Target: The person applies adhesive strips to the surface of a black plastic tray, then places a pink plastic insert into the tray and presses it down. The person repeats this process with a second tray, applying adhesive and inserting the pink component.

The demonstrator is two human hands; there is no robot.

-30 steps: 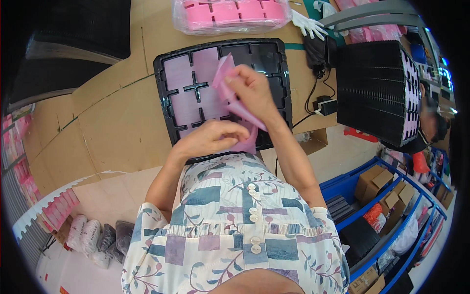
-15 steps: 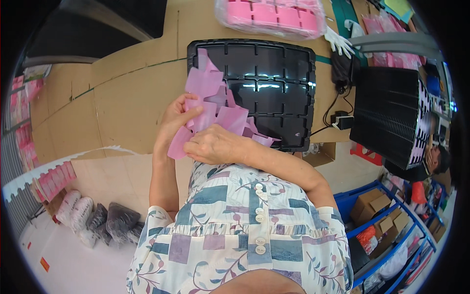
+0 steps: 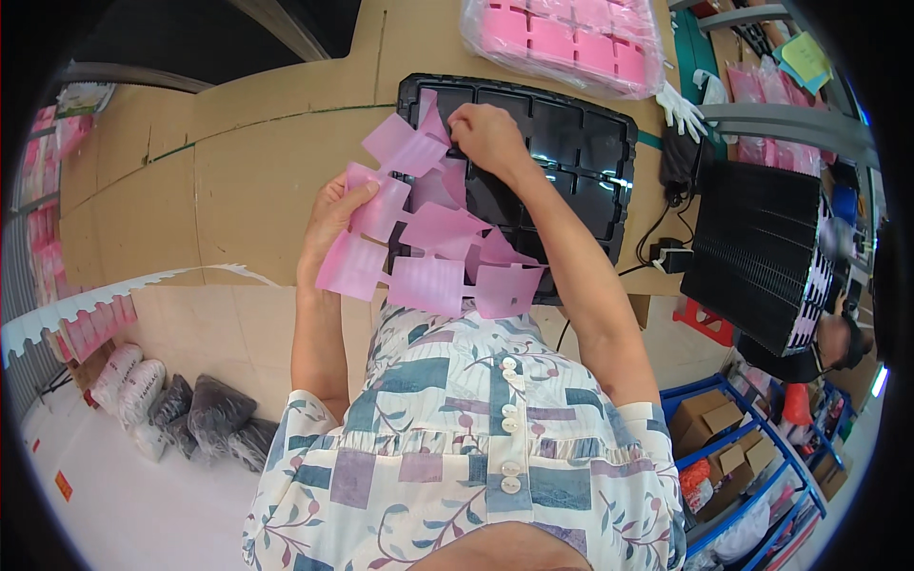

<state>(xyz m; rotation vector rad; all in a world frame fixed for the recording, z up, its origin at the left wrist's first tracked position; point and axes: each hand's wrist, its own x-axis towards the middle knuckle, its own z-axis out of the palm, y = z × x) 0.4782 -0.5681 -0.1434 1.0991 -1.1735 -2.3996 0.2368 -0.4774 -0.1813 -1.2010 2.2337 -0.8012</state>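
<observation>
A thin translucent pink sheet [image 3: 424, 284] of several squares joined by narrow strips lies loosely over the left and near part of a black plastic tray [image 3: 562, 162] with compartments. Its near row hangs past the tray's front edge, against my shirt. My left hand [image 3: 331, 221] pinches a square at the sheet's left side between thumb and fingers. Over the tray's far part, my right hand [image 3: 490, 141] has its fingers curled, with the fingertips beside the sheet's far squares. What those fingers hold, if anything, is hidden.
A plastic-wrapped stack of pink trays [image 3: 571, 43] sits behind the black tray. White gloves [image 3: 681, 112], a black cable and adapter [image 3: 672, 257] and a black ribbed rack [image 3: 752, 252] stand to the right. Brown cardboard [image 3: 238, 205] covers the table.
My right hand has moved from the near edge up to the tray's far part. The bunched sheet is now spread wider, its squares fanned toward me. My left hand still grips it.
</observation>
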